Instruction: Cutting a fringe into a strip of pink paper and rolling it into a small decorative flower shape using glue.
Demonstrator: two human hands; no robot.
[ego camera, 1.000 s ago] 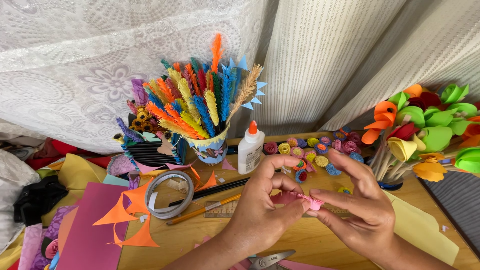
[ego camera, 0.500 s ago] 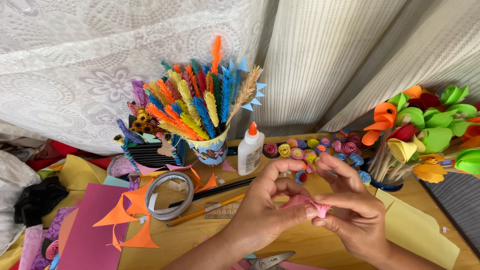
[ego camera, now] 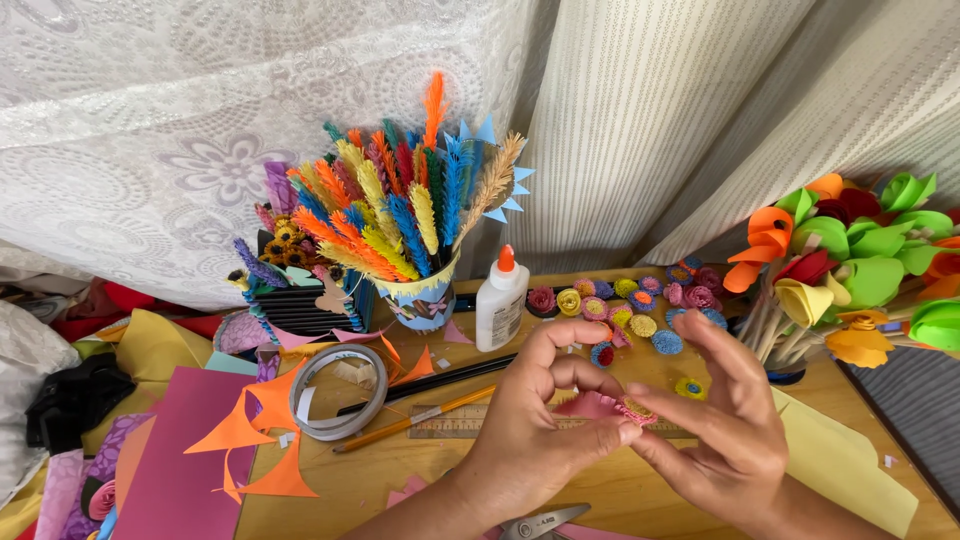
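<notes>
Head view: a wooden table (ego camera: 440, 470) spreads out below pale curtains (ego camera: 640, 130), scattered with paper. Far left of centre stands a cup of bright paper feathers (ego camera: 410, 225), a bunch of paper flowers (ego camera: 850, 260) far right. A dark pink sheet (ego camera: 180, 450) lies near left, a tape roll (ego camera: 338, 392) beside it, a glue bottle (ego camera: 500, 300) behind. Near centre, the left hand (ego camera: 535, 420) and right hand (ego camera: 730, 430) meet, thumbs and fingertips pinched closed on a small pink paper flower (ego camera: 610, 407) just above a ruler (ego camera: 470, 422). Scissors (ego camera: 545, 522) peek in at the near edge.
</notes>
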